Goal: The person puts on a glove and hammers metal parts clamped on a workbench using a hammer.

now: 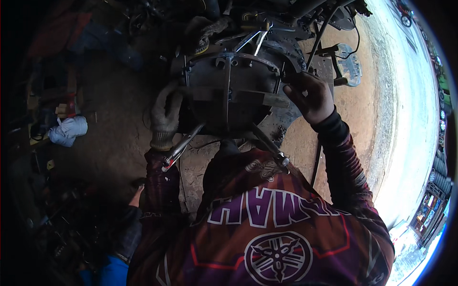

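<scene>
In front of me is a dark welded metal frame (228,76) with a curved bar, an upright middle rod and two round tube legs reaching toward me. A flat metal strip (248,97) lies across it. My left hand (165,112), in a grey knit glove, curls at the frame's left side; its fingertips are partly lost in shadow. My bare right hand (315,97) is at the frame's upper right side, thumb and fingers bent around its edge. Exactly where the fingers touch is hard to make out. An open-ended wrench (220,62) lies behind the curved bar.
A dark work surface holds metal parts and another glove (207,34) at the back. To the right stands a metal foot plate (348,66). A pale cloth bundle (69,130) lies on the left. Another person's arm (137,198) shows at lower left.
</scene>
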